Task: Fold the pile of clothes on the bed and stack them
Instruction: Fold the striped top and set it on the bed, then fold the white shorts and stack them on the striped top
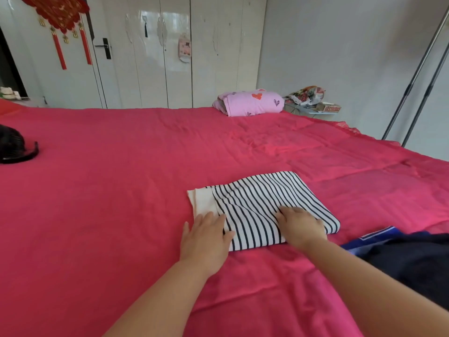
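Observation:
A folded black-and-white striped garment (pixel 264 198) lies flat on the red bed (pixel 109 190), with a plain cream part showing at its left end. My left hand (pixel 206 237) rests palm down on its near left corner, fingers spread. My right hand (pixel 301 224) presses flat on its near right part. Neither hand grips the cloth. A dark navy pile of clothes (pixel 410 261) with a blue and white edge lies at the right, close to my right forearm.
A folded pink quilt with hearts (pixel 250 103) sits at the bed's far edge. A black object (pixel 14 147) lies at the far left. White wardrobe doors (pixel 170 57) stand behind the bed, and a small cluttered table (pixel 313 103) is at the back right.

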Motion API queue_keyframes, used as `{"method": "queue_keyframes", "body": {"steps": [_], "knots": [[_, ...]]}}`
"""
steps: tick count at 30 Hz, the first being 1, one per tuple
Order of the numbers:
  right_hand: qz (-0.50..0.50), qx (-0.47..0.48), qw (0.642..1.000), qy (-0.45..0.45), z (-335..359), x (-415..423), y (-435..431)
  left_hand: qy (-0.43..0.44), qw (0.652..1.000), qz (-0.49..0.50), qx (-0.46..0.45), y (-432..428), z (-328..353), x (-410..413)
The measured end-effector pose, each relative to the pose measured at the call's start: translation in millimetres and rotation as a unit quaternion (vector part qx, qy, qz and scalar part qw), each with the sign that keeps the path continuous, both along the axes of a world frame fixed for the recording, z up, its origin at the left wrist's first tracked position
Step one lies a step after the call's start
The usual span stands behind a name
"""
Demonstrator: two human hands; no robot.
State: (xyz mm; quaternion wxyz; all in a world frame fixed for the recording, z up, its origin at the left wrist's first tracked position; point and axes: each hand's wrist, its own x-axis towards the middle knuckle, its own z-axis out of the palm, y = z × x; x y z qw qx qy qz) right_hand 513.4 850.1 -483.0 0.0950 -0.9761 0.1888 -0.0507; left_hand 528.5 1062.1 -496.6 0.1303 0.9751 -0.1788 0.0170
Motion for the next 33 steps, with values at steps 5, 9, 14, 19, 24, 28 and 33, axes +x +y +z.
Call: {"method": "queue_keyframes", "body": {"steps": [5,9,14,19,24,28,33], "knots": [[0.113,-0.001,0.993,-0.039,10,-58,63,-0.023,0.999,0.027,0.016,44,21,-49],[0.163,0.021,0.986,-0.018,31,-105,117,-0.02,0.999,0.039,0.023,79,50,-96],[0.228,0.023,0.973,0.013,43,-174,192,0.001,0.996,0.069,0.049,145,67,-170],[0.269,0.025,0.962,0.041,44,-220,262,0.006,0.99,0.129,0.06,235,79,-229],[0.315,0.006,0.947,0.066,41,-241,336,0.008,0.977,0.206,0.06,348,84,-270],[0.353,-0.017,0.932,0.075,37,-247,402,-0.003,0.958,0.276,0.073,443,81,-289],[0.373,-0.03,0.922,0.098,26,-240,461,0.035,0.941,0.331,0.06,523,67,-281]]}}
